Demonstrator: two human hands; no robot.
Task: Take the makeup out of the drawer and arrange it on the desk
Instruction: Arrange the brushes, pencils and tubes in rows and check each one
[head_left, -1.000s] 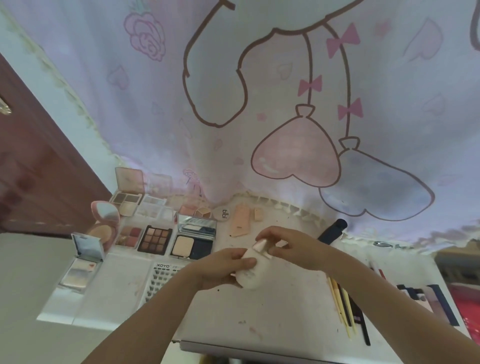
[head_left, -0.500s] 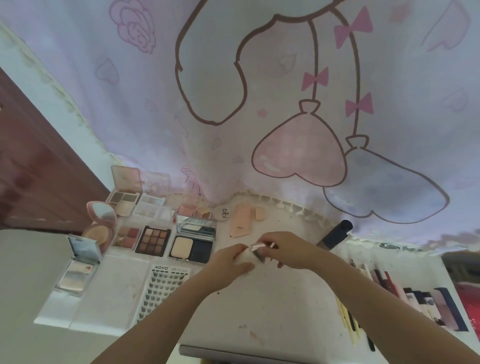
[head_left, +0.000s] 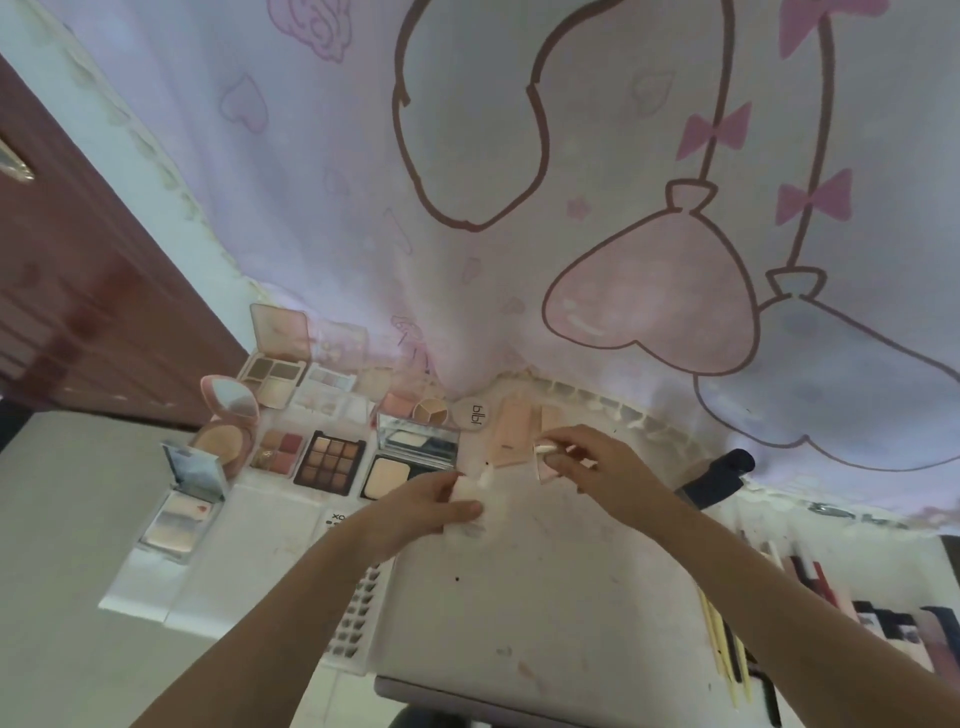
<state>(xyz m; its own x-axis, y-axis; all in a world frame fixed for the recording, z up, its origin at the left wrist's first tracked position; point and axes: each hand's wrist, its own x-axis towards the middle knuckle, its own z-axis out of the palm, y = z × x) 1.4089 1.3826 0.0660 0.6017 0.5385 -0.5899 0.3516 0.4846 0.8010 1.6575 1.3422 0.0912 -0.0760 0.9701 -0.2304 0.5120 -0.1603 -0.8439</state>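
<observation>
My left hand (head_left: 426, 506) grips a small white makeup bottle (head_left: 475, 506) just above the white desk (head_left: 545, 587), its nozzle pointing up and right. My right hand (head_left: 597, 462) pinches the bottle's pale pink cap (head_left: 545, 457), held a little right of and above the bottle, apart from it. Both hands hover near the desk's back middle, in front of two peach tubes (head_left: 514, 431) and a round compact (head_left: 475, 415).
Open palettes and compacts (head_left: 332, 457) fill the desk's back left, with a lash tray (head_left: 358, 618) under my left forearm. Brushes and pencils (head_left: 727, 649) and lipsticks (head_left: 883, 623) lie at the right. A dark bottle (head_left: 717, 475) lies behind my right wrist. A cartoon curtain (head_left: 571, 182) hangs behind.
The hands were together on the capped bottle; now my right hand has pulled the cap off up and to the right, and my left hand holds the uncapped bottle.
</observation>
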